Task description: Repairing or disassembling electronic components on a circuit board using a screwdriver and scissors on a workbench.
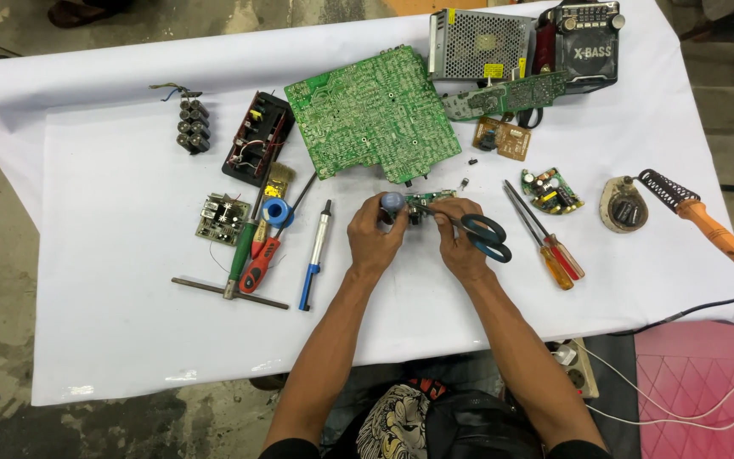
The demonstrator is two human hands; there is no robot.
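Observation:
My left hand (pixel 375 235) grips one end of a small green circuit board (pixel 425 201) with a blue capacitor (pixel 392 201) on it, held just above the white tablecloth (pixel 129 340). My right hand (pixel 462 240) pinches the board's other end. A pair of scissors with black and blue handles (pixel 486 235) lies right beside my right hand, touching it. A large green circuit board (pixel 373 114) rests just beyond my hands.
Two screwdrivers (pixel 550 242) lie right of the scissors, then a small board (pixel 551 190), an iron stand (pixel 623 205) and an orange-handled soldering iron (pixel 707 223). To the left lie a desoldering pump (pixel 315 254), pliers (pixel 258 257), solder spool (pixel 276 212) and boards. A metal power supply (pixel 479 43) and radio (pixel 586 41) sit at the back.

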